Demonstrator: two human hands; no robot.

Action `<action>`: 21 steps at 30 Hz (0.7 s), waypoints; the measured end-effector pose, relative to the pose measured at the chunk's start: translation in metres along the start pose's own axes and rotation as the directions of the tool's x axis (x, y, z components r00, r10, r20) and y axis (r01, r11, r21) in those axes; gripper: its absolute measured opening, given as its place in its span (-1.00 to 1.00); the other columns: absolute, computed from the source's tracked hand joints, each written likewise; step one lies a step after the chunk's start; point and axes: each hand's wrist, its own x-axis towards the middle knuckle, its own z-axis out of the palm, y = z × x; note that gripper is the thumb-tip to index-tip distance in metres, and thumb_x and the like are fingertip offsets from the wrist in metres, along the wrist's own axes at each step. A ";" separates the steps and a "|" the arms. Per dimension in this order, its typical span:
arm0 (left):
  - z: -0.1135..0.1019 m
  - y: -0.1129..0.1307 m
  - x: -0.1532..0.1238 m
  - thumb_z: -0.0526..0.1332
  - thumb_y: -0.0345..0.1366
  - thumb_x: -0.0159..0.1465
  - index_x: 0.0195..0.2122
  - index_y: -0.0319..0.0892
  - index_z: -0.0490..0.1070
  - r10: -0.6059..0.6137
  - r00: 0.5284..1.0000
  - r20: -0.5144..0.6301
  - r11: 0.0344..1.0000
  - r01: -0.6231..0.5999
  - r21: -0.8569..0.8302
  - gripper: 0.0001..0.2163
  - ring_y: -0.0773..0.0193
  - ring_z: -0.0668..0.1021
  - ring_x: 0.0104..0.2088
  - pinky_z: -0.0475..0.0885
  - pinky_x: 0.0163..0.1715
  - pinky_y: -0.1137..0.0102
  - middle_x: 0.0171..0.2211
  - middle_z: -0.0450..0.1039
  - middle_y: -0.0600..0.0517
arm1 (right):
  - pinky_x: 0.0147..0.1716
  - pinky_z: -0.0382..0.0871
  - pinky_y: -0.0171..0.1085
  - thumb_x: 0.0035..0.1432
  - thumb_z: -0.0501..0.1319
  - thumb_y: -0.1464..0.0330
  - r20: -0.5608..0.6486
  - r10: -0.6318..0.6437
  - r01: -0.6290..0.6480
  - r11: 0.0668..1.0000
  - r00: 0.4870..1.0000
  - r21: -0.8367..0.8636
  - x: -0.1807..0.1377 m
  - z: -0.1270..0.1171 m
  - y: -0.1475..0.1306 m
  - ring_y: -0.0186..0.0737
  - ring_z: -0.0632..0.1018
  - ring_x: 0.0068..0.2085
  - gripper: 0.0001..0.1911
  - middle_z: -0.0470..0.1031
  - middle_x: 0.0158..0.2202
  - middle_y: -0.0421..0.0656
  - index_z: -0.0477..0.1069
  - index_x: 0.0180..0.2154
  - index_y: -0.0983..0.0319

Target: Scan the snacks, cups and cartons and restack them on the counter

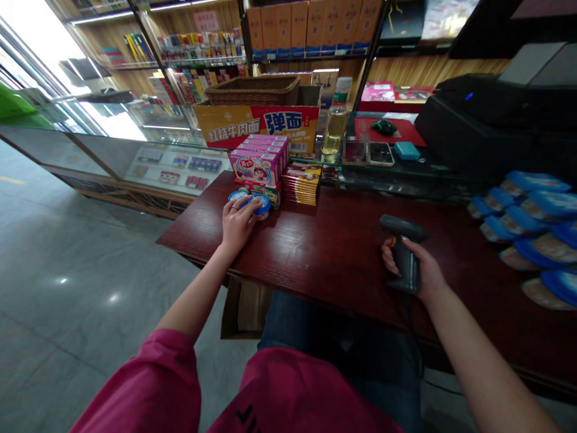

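My left hand (238,219) reaches to the far left part of the dark red-brown table, its fingers curled over small blue-lidded tubs (262,207). Right behind these tubs stand stacked pink snack boxes (256,168), with a red and green box (273,193) under them. A stack of flat yellow-brown packs (301,185) lies just to their right. In my right hand (426,267) is a dark grey barcode scanner (408,258), gripped by its handle above the table, its head pointing left. The scanner's cable hangs down over the table's front edge.
More blue-lidded tubs (547,204) are stacked at the right. Behind the table, a glass counter (360,174) holds a noodle carton (216,123), a tall bottle (336,120), a phone (381,154) and a mouse (383,127). A cardboard box (243,310) sits below the table.
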 end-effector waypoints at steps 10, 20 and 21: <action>0.000 0.005 -0.001 0.20 -0.20 0.43 0.23 0.05 0.44 0.013 1.000 -0.026 0.995 -0.010 0.103 -0.65 0.03 0.45 0.30 0.14 0.26 0.05 0.25 0.48 -0.01 | -0.66 0.31 -0.40 0.05 0.38 0.13 0.075 -0.012 0.013 1.000 0.997 -0.006 0.002 -0.004 -0.001 -0.34 0.35 -0.55 -0.71 0.35 -0.47 -0.21 0.48 -0.32 0.20; 0.047 0.120 0.007 0.19 -0.30 0.43 0.34 0.11 0.31 0.448 0.891 0.078 0.890 -0.435 -0.138 -0.54 0.01 0.45 0.30 0.20 0.24 0.07 0.30 0.42 0.01 | -0.72 0.18 -0.42 0.06 0.37 0.13 0.025 -0.179 0.172 0.968 0.984 0.182 -0.017 -0.019 0.001 -0.40 0.30 -0.62 -0.69 0.34 -0.52 -0.29 0.39 -0.33 0.20; 0.060 0.140 0.012 0.18 -0.30 0.43 0.35 0.12 0.30 0.495 0.865 0.086 0.859 -0.473 -0.196 -0.54 0.00 0.45 0.30 0.21 0.24 0.06 0.31 0.41 0.02 | -0.72 0.18 -0.41 0.06 0.37 0.13 0.007 -0.206 0.201 0.960 0.978 0.194 -0.022 -0.025 0.002 -0.40 0.29 -0.63 -0.69 0.35 -0.53 -0.29 0.40 -0.32 0.20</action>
